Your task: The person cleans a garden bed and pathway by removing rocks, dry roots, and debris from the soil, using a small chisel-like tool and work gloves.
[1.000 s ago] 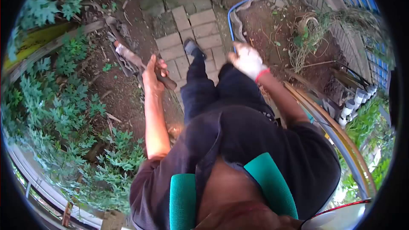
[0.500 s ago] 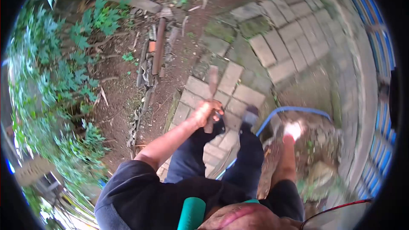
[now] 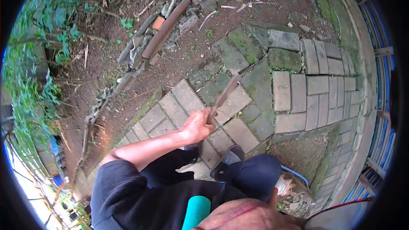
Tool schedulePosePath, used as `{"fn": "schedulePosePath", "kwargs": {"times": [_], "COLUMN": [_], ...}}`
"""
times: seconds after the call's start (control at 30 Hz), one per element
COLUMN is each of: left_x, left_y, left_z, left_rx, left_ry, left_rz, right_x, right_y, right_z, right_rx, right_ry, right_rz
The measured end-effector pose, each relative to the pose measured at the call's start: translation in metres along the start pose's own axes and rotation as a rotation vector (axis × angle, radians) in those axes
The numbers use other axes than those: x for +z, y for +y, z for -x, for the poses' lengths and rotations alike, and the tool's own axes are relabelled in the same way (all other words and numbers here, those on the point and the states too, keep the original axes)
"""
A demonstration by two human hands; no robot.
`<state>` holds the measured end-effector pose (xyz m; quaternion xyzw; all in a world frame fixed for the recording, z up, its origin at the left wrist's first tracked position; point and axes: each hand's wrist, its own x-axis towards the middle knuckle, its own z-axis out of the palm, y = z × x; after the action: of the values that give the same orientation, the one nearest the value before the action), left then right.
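Note:
My left hand (image 3: 197, 127) is wrapped round the lower part of a long, flat brown tool (image 3: 228, 91) that looks like an old blade. Its wider end points up and to the right over the paving bricks (image 3: 238, 130). My right hand (image 3: 284, 185) shows pale, as if gloved, beyond my bent right knee, close to the rubble. The knee hides part of that forearm, and the fingers do not show clearly. My shoe (image 3: 232, 155) rests on the bricks just below the left hand.
A blue hose (image 3: 295, 173) runs past my right knee. More pavers (image 3: 319, 85) lie to the right, by a concrete kerb (image 3: 364, 81) and blue slatted fence (image 3: 385, 85). A brown pipe (image 3: 167, 27) and stones edge the soil bed, with leafy plants (image 3: 32, 98) at left.
I have bent down lower, closer to the bricks. The flat tool has tilted to the right in my left hand. My right hand has moved down, partly behind the knee.

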<state>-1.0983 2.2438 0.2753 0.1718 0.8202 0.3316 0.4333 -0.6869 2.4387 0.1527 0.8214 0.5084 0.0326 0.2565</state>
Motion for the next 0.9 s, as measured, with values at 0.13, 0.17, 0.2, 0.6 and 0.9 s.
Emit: {"fn": "schedulePosePath", "kwargs": {"times": [0.13, 0.17, 0.2, 0.6, 0.9], "left_x": [-0.005, -0.007, -0.005, 0.040, 0.034], "left_y": [0.030, 0.041, 0.054, 0.065, 0.047], "left_z": [0.034, 0.041, 0.051, -0.079, -0.105], "left_rx": [0.077, 0.046, -0.001, 0.351, 0.122], "left_ry": [0.116, 0.122, 0.111, -0.070, 0.133], "left_rz": [0.035, 0.038, 0.041, -0.204, -0.308], "right_x": [-0.024, -0.031, -0.036, 0.074, 0.110], "right_y": [-0.021, -0.024, -0.007, 0.086, 0.280], "right_z": [0.008, 0.013, 0.019, -0.022, -0.160], "right_rx": [-0.013, -0.030, -0.039, -0.098, 0.263], "right_ry": [0.025, 0.018, 0.005, 0.564, 0.181], "right_rz": [-0.061, -0.064, -0.045, -0.727, -0.774]}}
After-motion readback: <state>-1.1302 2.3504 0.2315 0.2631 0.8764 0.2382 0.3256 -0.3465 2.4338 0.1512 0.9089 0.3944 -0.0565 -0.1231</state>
